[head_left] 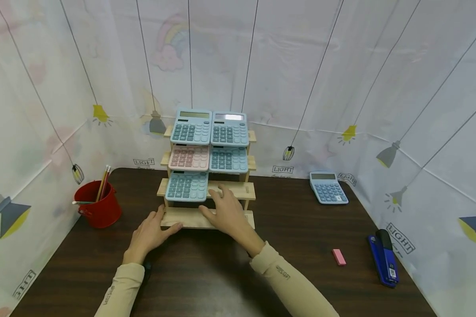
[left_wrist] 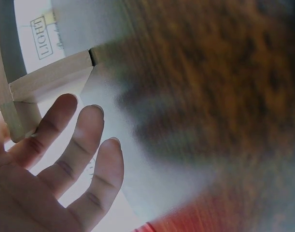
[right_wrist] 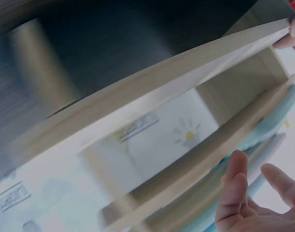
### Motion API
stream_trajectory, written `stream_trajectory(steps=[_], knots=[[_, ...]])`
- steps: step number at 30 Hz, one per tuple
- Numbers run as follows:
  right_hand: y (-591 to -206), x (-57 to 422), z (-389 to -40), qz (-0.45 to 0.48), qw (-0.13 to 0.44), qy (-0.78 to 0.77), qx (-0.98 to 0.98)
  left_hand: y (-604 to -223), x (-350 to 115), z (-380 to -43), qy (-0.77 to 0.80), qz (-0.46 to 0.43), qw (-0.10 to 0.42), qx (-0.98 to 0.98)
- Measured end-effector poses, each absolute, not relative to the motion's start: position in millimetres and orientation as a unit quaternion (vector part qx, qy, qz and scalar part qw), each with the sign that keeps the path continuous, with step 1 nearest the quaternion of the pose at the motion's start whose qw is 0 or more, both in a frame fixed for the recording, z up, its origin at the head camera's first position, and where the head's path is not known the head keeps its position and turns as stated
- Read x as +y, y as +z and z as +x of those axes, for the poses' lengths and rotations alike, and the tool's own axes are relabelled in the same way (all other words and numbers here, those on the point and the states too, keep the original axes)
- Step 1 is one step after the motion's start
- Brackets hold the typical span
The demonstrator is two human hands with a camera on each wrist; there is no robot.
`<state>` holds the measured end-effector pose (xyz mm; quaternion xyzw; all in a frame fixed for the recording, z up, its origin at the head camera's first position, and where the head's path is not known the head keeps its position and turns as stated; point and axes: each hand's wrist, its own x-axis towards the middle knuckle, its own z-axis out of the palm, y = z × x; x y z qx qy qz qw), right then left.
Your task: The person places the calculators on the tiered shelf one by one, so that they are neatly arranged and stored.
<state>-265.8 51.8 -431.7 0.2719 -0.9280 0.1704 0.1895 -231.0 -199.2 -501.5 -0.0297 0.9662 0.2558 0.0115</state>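
A stepped wooden rack (head_left: 188,217) stands at the back of the table, holding several light-blue calculators and one pink calculator (head_left: 189,157). My left hand (head_left: 148,233) rests at the left end of its lowest step, thumb along the front and fingers outstretched beside the end, as the left wrist view shows. My right hand (head_left: 228,211) hovers before the lower steps with loosely bent fingers and holds nothing. Its fingertips are close to the bare right part of the third step, just right of a blue calculator (head_left: 187,186). The lowest step carries no calculator.
A red bucket (head_left: 103,215) with pencils stands left of the rack. To the right lie another blue calculator (head_left: 329,188), a pink eraser (head_left: 339,257) and a blue stapler (head_left: 384,259). A printed white curtain (head_left: 285,66) encloses the dark wooden table (head_left: 293,211).
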Motion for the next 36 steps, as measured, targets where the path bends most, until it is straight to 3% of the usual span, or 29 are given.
stream_trajectory(steps=[4,7,22,29,36], knots=[[-431.1,94.4,-266.8,0.280,0.261,0.183,-0.906,-502.6,-200.3,-232.5,0.254,-0.036,0.009,0.967],[-431.0,133.9,-275.5,0.251,0.272,0.194,-0.909,-503.4,-201.0,-233.8,0.255,-0.036,0.007,0.966],[-463.5,323.4,-364.2,-0.017,0.044,0.165,-0.985,-505.2,-202.2,-238.0,0.252,-0.040,0.016,0.967],[-475.6,376.9,-395.1,-0.099,-0.033,0.167,-0.980,-505.7,-199.9,-237.2,0.256,-0.040,0.005,0.966],[-485.8,399.4,-406.3,-0.147,-0.074,0.187,-0.968,-507.7,-198.8,-234.5,0.256,-0.048,0.010,0.965]])
